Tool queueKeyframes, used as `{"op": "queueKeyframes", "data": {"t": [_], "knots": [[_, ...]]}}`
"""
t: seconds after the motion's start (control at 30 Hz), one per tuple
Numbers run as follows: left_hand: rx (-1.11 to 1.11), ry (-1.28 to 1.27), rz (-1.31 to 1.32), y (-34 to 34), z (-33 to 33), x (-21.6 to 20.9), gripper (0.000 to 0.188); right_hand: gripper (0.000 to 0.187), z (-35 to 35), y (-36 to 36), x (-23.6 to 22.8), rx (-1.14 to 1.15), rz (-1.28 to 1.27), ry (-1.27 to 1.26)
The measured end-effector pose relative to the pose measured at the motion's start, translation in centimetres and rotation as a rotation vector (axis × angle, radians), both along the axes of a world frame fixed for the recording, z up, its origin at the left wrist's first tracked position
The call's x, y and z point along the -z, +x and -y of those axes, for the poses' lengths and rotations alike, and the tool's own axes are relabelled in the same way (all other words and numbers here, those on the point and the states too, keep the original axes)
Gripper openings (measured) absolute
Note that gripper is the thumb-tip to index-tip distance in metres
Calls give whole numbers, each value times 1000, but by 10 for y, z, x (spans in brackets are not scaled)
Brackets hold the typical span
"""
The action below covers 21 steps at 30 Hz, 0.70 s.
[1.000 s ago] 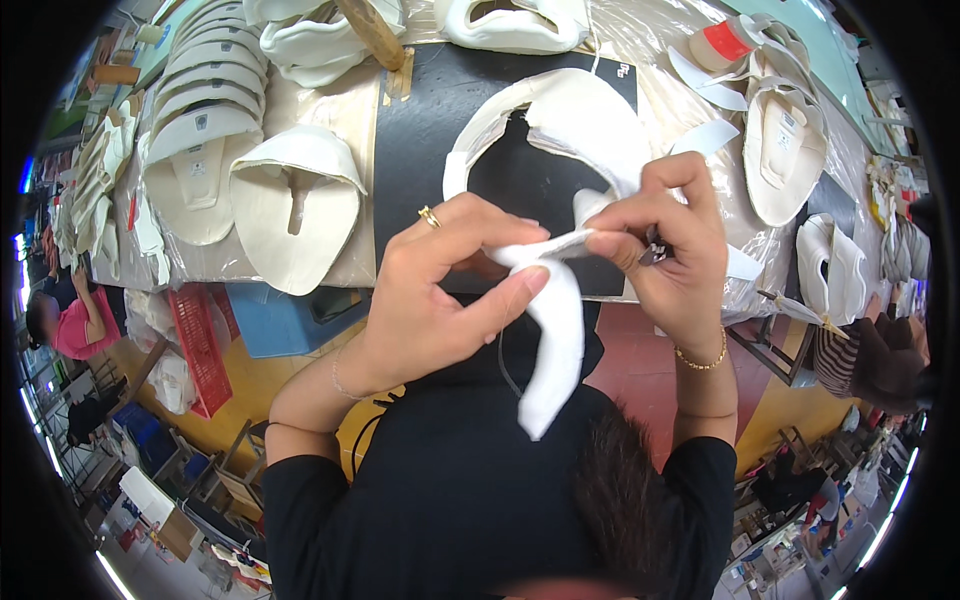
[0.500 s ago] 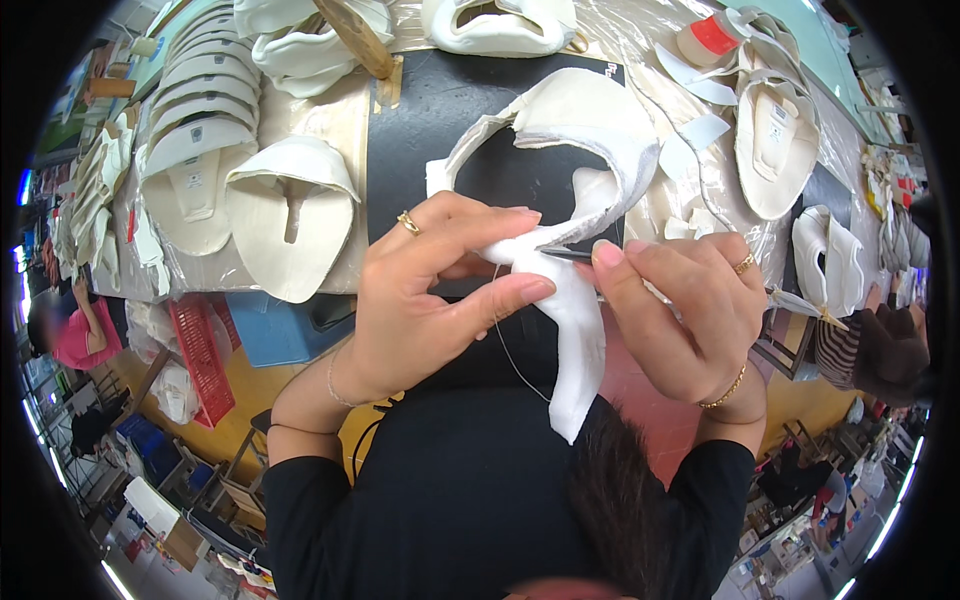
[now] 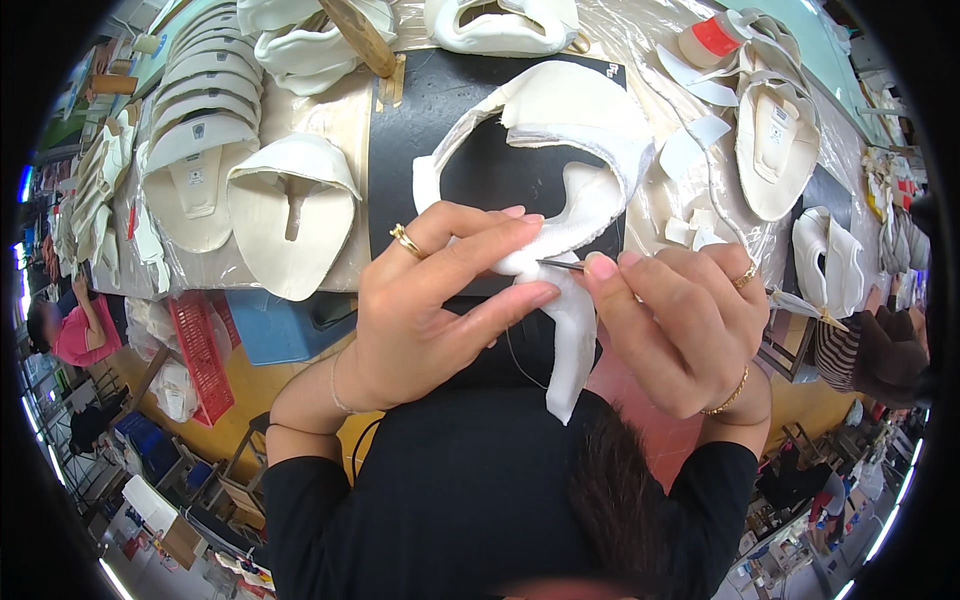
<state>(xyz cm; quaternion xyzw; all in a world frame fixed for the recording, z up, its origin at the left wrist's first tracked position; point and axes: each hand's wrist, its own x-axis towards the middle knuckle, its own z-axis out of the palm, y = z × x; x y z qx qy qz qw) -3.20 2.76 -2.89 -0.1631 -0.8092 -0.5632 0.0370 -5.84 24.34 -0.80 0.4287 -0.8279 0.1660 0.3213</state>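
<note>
White and soft, the bent piece (image 3: pixel 590 195) is held up at the near edge of a black board (image 3: pixel 420 110), with its tail hanging down. The left hand (image 3: pixel 415 285) pinches it between thumb and fingers. The right hand (image 3: pixel 685 320) grips a thin, dark tool (image 3: pixel 564 265), its tip touching the piece. Cream shoe-shaped pieces (image 3: pixel 292 220) lie left of the board, and a red-banded jar (image 3: pixel 712 40) is far right.

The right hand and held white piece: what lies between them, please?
In the head view, a thin dark tool spans from the right hand to the white piece.
</note>
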Motion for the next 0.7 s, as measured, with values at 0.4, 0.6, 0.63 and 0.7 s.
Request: {"op": "queueKeyframes", "data": {"t": [0.4,0.6,0.63,0.7], "knots": [[-44,-54,-46,2,0,9,43,34,-8,5,-10,-16,412,-54],[-38,-98,-65,1,0,19,37,30,-2,-12,15,27,988,-183],[-30,-67,-7,1,1,21,35,30,-1,-14,20,9,1011,-160],[-20,-28,129,0,2,25,33,25,1,-15,26,-33,1055,-152]]}}
